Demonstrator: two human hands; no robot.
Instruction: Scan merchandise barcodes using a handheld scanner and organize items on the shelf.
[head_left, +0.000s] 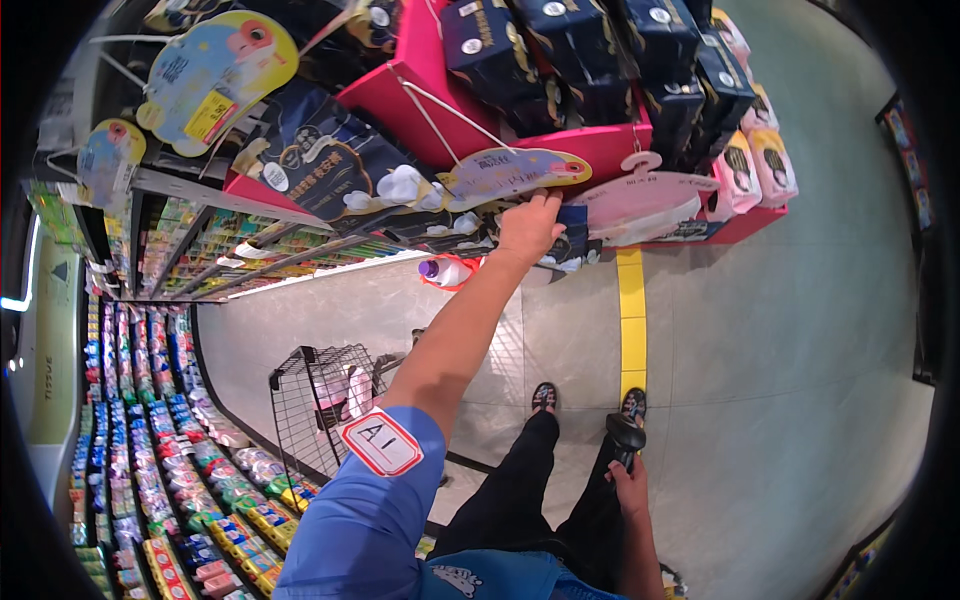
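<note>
My left hand (529, 225) reaches up to the pink display stand (577, 142). Its fingertips touch the lower edge of a cloud-shaped hanging sign (517, 176), by dark blue packages with white flowers (574, 229); whether they grip anything is hidden. Beside it hangs a pink hanger-shaped card (649, 202). Low on the right, my right hand (630, 487) is closed around the handle of a black handheld scanner (625, 433), held over my leg. More dark blue packages (491, 56) stand upright in the stand's upper compartments.
A black wire shopping cart (322, 405) with packages inside stands left of my legs. A purple-capped bottle (442, 270) in an orange bag sits below the stand. Packed shelves (161, 442) line the left. Yellow tape (633, 322) marks the grey floor.
</note>
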